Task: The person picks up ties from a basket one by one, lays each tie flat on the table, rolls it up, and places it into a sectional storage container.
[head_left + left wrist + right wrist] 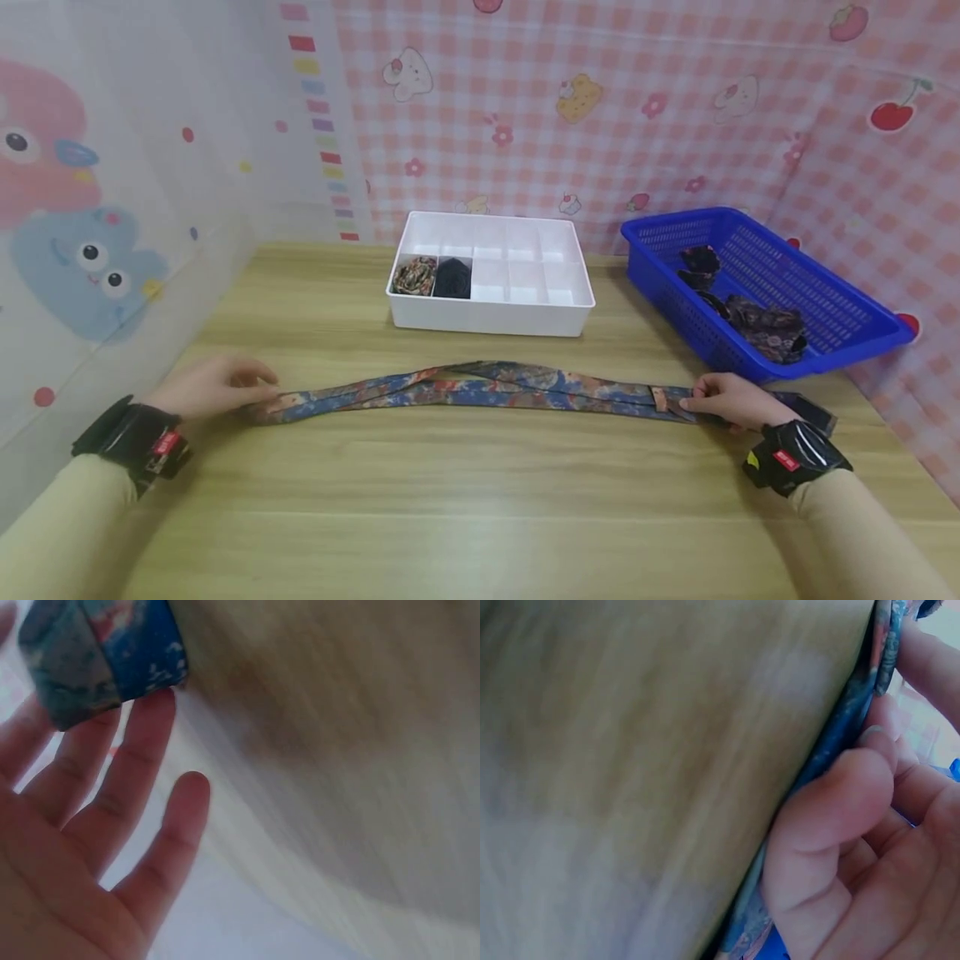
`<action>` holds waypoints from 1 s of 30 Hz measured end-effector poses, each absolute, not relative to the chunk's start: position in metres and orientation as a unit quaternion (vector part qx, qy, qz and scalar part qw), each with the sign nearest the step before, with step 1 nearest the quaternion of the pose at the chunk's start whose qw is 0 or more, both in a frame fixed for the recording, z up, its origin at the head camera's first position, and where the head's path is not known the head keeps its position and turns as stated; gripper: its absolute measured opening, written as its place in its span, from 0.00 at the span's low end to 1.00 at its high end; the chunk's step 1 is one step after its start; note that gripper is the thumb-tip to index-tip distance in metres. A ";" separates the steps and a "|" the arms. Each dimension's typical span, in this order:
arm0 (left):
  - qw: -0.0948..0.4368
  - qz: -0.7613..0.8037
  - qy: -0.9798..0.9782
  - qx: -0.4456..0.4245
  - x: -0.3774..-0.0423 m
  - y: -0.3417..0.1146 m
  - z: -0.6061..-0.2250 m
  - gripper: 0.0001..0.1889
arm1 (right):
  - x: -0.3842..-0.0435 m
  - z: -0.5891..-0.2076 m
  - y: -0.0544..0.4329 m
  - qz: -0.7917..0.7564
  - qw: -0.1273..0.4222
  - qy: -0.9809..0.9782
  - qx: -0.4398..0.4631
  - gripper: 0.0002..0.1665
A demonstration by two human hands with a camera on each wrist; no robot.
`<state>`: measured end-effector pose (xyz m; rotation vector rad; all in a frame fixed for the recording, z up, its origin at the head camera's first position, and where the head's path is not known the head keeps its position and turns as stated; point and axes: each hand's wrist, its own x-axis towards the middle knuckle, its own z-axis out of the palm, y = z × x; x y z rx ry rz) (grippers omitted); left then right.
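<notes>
A blue necktie [480, 396] with a red and brown floral pattern lies lengthwise across the wooden table, doubled over, its two layers parting in the middle. At its folded left end is my left hand [217, 387]. The left wrist view shows that hand's fingers [112, 787] fairly straight, their tips touching the folded necktie [112, 656]. On the right, my right hand [738, 402] pinches the necktie beside its small orange-brown keeper loop [659, 398]. The necktie's dark end [806, 412] sticks out beyond the right hand. In the right wrist view, thumb and fingers [832, 802] hold its edge.
Behind the necktie stands a white divided box [487, 317], with a rolled patterned tie [415, 276] and a rolled dark tie [453, 278] in its front left compartments. A blue basket [832, 292] with several dark patterned ties [768, 325] stands at the right. Printed cloth walls enclose the table.
</notes>
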<state>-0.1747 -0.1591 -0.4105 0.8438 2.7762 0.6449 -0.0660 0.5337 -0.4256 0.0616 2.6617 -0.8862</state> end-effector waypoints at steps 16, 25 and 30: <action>0.150 0.375 0.884 0.235 -0.173 -0.188 -0.417 0.23 | -0.068 -0.427 0.531 -0.299 0.171 0.938 0.020 0.22; 0.157 0.342 0.887 0.268 -0.180 -0.179 -0.427 0.35 | -0.070 -0.425 0.532 -0.301 0.175 0.937 0.030 0.24; 0.066 0.369 0.894 0.247 -0.182 -0.172 -0.428 0.19 | -0.068 -0.426 0.532 -0.301 0.176 0.937 0.024 0.21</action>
